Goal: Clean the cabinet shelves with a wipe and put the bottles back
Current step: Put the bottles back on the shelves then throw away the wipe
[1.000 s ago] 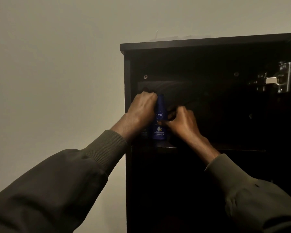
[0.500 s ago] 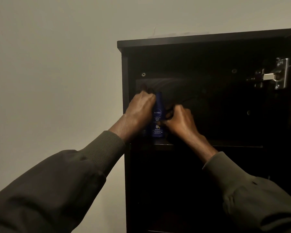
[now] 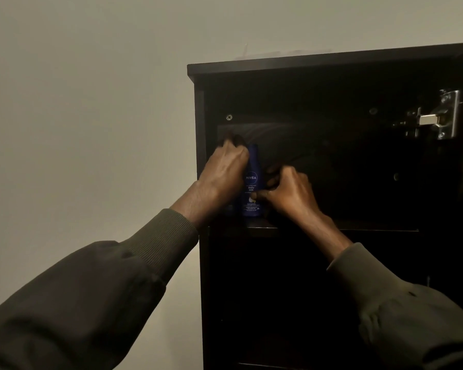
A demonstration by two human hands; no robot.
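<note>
A blue Nivea bottle (image 3: 251,182) stands upright at the left end of the upper shelf (image 3: 332,229) of a dark cabinet (image 3: 318,65). My left hand (image 3: 222,174) rests against the bottle's left side, fingers curled into the cabinet over a dark shape that the gloom hides. My right hand (image 3: 289,193) is on the bottle's right, with thumb and fingertips pinching its lower part. No wipe shows.
The cabinet door hangs open at the right edge with a metal hinge (image 3: 436,116). A plain pale wall (image 3: 91,102) fills the left half. The compartment under the shelf is very dark.
Both hands stay on the bottle in the same spot. The view has tilted slightly, so the cabinet sits a bit higher and further left in the frame.
</note>
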